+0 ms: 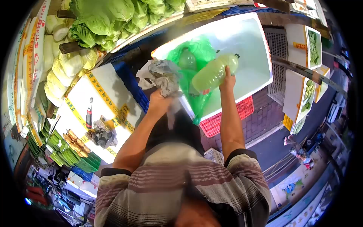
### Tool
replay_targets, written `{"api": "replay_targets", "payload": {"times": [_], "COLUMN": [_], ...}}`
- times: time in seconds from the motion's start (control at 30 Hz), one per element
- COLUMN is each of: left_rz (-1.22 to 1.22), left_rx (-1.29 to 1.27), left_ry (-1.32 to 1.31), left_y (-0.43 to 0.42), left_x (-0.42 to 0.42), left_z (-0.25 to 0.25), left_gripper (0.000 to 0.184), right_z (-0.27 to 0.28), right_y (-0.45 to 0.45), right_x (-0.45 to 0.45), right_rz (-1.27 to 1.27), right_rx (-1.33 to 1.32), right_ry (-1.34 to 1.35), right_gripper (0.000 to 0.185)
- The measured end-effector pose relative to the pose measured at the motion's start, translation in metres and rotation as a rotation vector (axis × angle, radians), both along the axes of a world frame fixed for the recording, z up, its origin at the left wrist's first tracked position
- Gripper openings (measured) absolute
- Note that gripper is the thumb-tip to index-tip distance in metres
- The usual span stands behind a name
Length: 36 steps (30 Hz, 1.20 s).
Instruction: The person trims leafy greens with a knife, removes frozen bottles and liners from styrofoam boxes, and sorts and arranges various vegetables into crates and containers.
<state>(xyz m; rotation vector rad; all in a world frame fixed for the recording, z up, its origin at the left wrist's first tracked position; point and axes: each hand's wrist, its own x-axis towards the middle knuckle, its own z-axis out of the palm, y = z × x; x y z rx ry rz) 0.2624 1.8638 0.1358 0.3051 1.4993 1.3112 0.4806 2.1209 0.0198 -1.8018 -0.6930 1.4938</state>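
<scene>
My left hand (159, 103) is closed round a crumpled bundle of grey and white paper or plastic (160, 76), beside the near left edge of a white foam box (251, 45). In my right hand (228, 80) is a large clear bottle (216, 73) of pale green, cloudy look with a dark cap, tilted over the box. A green plastic bag (200, 48) lies inside the box and hangs over its near rim. Another bottle (187, 60) rests in the bag.
Lettuces (109, 17) and cabbages (62, 72) fill the upper left. A foam lid (107, 89) holds a red-handled tool (89, 118) and crumpled plastic (102, 133). A red crate (227, 117) sits below the box. Vegetable boxes (297, 47) stand at right.
</scene>
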Motion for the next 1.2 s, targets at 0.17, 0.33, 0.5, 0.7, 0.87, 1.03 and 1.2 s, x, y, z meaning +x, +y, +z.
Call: {"api": "replay_targets", "payload": {"times": [0.17,0.33,0.5,0.7,0.87,1.03,1.2], "left_rz": [-0.035,-0.092,-0.254,-0.284,-0.418,-0.486,-0.103], "left_rx": [-0.129,-0.161,-0.07,-0.075,0.009,-0.013,-0.265], "left_ry": [0.11,0.26,0.561,0.646,0.72,0.754,0.694], "left_y": [-0.009,-0.017,-0.018,-0.018,-0.04,-0.053,-0.096], "left_x": [-0.014,-0.029,-0.035,-0.027,-0.019,0.017,0.037], "left_z": [0.023,0.041,0.042,0.06,0.075,0.115,0.144], "left_gripper": [0.018,0.019,0.02,0.025,0.028,0.027,0.05], "right_z": [0.004,-0.063,-0.06,-0.033,-0.002,0.088,0.138], "right_y": [0.024,0.025,-0.052,-0.127,-0.087,-0.095,-0.177], "right_x": [0.006,0.013,0.001,-0.004,0.006,-0.064,-0.081], "right_rz": [0.409,0.743,1.107,1.484,1.134,1.217,0.899], "right_rx": [0.138,0.181,0.362,0.147,0.439,0.247,-0.509], "right_ry": [-0.099,-0.321,-0.742,-0.802,-0.495,0.17,0.69], "right_gripper": [0.061,0.07,0.061,0.039,0.021,0.027,0.029]}}
